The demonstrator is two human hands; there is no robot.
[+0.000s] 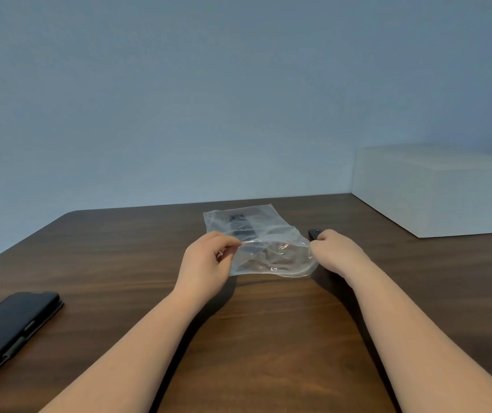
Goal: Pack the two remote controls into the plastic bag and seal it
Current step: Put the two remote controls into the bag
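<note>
A clear plastic bag [264,242] with a red zip strip lies on the brown table [119,263], its mouth toward me. One black remote control [240,226] shows through the bag's far part. My left hand [209,260] pinches the left end of the bag's mouth. My right hand [334,251] is at the right end of the mouth, fingers closed on the plastic. The tip of a second black remote control [313,234] pokes out just beyond my right hand, outside the bag; the rest of it is hidden by the hand.
A black phone in a case [9,332] lies at the table's near left. A white box [438,189] stands at the back right against the blue-grey wall. The table's far edge runs just behind the bag.
</note>
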